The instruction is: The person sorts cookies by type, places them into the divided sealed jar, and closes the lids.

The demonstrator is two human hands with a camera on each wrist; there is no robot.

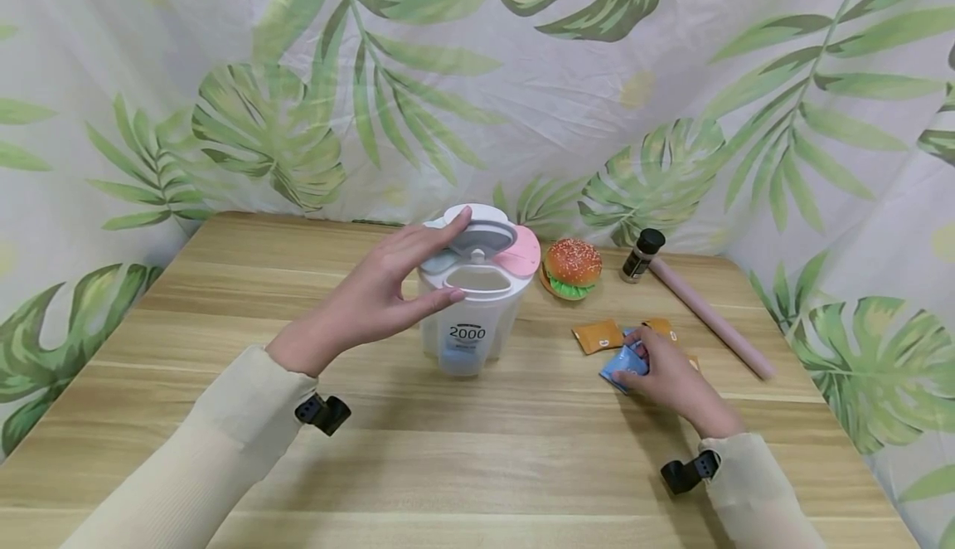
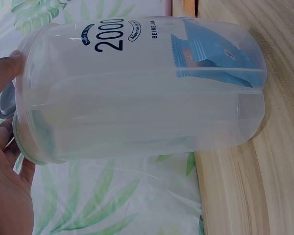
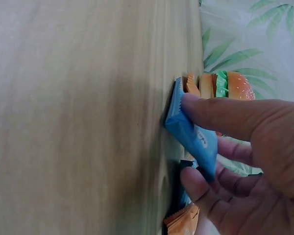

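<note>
A clear storage container marked 2000 stands upright, with blue packets at the bottom of one compartment. Its grey-lined flap is raised above an opening. My left hand is at the lid's left side, index fingertip against the flap and thumb along the front rim, fingers fairly straight. On the right, my right hand pinches a blue packet between thumb and fingers, low over the table. Another blue packet lies beneath those fingers. Orange packets lie around it, some partly hidden by the hand.
Behind the packets sit a toy hamburger and a small black-capped jar. A pink rod lies slanting at the right. Leaf-printed cloth hangs behind the wooden table.
</note>
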